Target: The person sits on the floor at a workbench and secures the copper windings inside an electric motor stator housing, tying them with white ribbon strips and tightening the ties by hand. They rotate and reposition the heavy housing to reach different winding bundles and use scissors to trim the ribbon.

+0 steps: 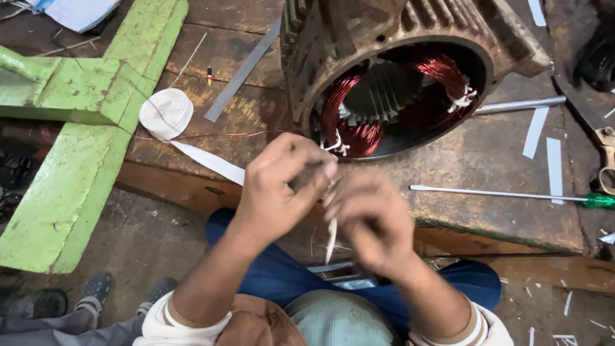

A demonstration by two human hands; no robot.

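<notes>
My left hand [278, 186] and my right hand [370, 214] meet in front of me, fingers pinched together on a thin white strip [331, 237] that hangs down between them. The right hand is motion-blurred. Just beyond them lies a rusty motor stator housing [333, 38] on its side, its open end showing red copper windings [343, 115] tied with white cord. A roll of white cloth tape [166, 113] sits left of the hands, its loose end trailing toward my left hand.
A worn wooden bench [487, 154] holds a long green-handled screwdriver [512, 195], a flat metal ruler [243, 70], a metal rod [519, 104], paper strips and scissors [605, 160]. A green painted frame [70, 154] stands left. Another person's sandalled feet [93, 291] are at lower left.
</notes>
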